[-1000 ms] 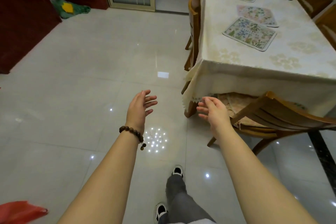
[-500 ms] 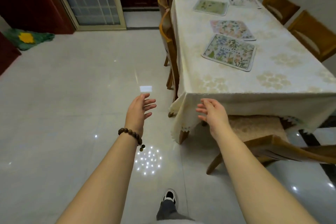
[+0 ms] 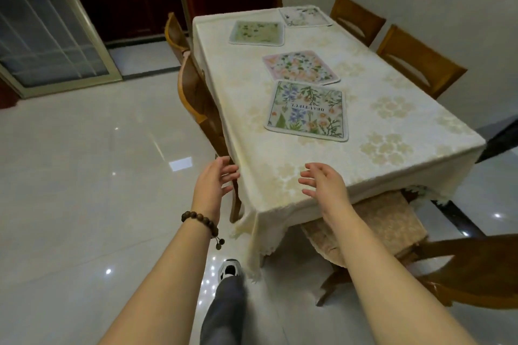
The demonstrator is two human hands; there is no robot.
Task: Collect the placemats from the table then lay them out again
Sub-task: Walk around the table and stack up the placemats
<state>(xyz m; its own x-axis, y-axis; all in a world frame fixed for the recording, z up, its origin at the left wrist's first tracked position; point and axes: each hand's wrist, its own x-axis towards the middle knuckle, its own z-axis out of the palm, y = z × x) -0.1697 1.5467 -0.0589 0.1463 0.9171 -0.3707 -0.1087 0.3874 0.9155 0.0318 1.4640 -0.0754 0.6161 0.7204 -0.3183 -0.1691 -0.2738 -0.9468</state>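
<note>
at far left stands a glass door [image 3: 42,36] over pale floor [image 3: 84,176]. just left of the near corner of the desk [image 3: 392,120] the left hand [image 3: 213,187] hovers, its fingers [image 3: 228,170] loosely spread and holding nothing, a bead bracelet [image 3: 200,221] on the wrist. a cream cloth [image 3: 266,218] covers the desk; on it lie a green mat [image 3: 256,33] and a white mat [image 3: 305,17] at the far end, a pink mat [image 3: 301,67] mid-desk and a blue mat [image 3: 307,110] nearest. the right hand [image 3: 325,183] hangs over the near edge, fingers relaxed, spread and empty, well short of the blue mat. wooden chairs [image 3: 420,67] line the right side.
</note>
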